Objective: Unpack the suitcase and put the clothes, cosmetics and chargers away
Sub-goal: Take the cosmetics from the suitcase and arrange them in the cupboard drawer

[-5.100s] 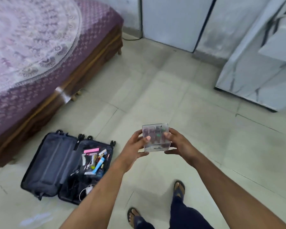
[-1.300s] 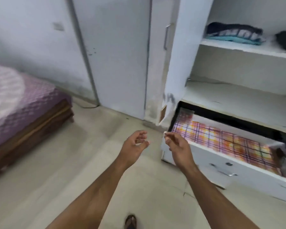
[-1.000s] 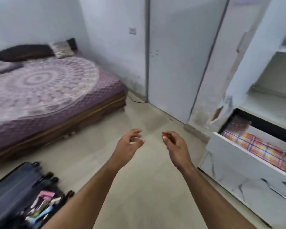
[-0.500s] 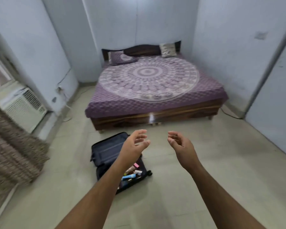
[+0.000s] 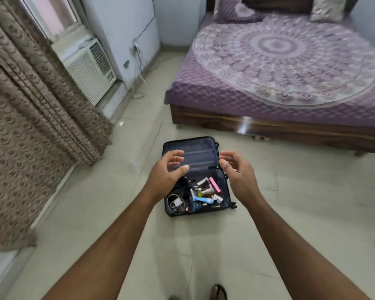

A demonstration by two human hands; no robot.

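Hands: our left hand and right hand hang in the air over the suitcase, fingers loosely curled and apart, holding nothing.
Suitcase: it lies flat and open on the floor, near the foot of the bed; the far half looks bare, the near half holds what is left.
Cosmetics: a loose heap of tubes and sticks sits in the right part of the near half, among them a pink stick and a blue tube; they overlap, and we cannot tell each item apart.
Charger: a white plug with its coiled cable lies at the left of the near half, touching the dark things beside it.
Clothes: we see none in the case.
Risk, cable: if we lift the plug alone, we judge the cable may snag on neighbouring items and drag them out.
Risk, heap: grabbing a handful of the small tubes could let one slip through our fingers; the round ones would likely roll on the smooth tile, perhaps under the bed.
Risk, reach: our hands block part of the near half, so a blind reach may knock items about.
Risk, footing: our sandalled foot stands close behind the case; stepping in without looking could clip its wheels.
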